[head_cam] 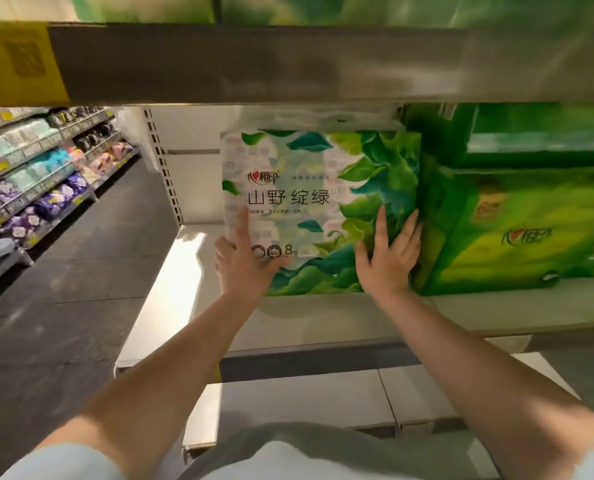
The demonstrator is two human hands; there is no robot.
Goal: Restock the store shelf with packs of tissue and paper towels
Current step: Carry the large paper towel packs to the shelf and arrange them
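Bare forearms up front, left hand (245, 263) and right hand (389, 258) both flat, fingers straight, pressing the tissue pack (320, 188) standing on the shelf (323, 323), touching green packs (517, 220) at right.

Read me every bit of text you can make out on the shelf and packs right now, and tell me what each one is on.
"心相印": red logo on the white-and-green tissue pack under both hands.
"山野绽绿": large dark letters, same pack.
"8": lower front, same pack.
"100": inside a round badge beside it; the small line under the title is unreadable.
"心相印": red logo on the green pack to the right.
Yellow shelf tag: code blurred.
Aisle price tags: too small.
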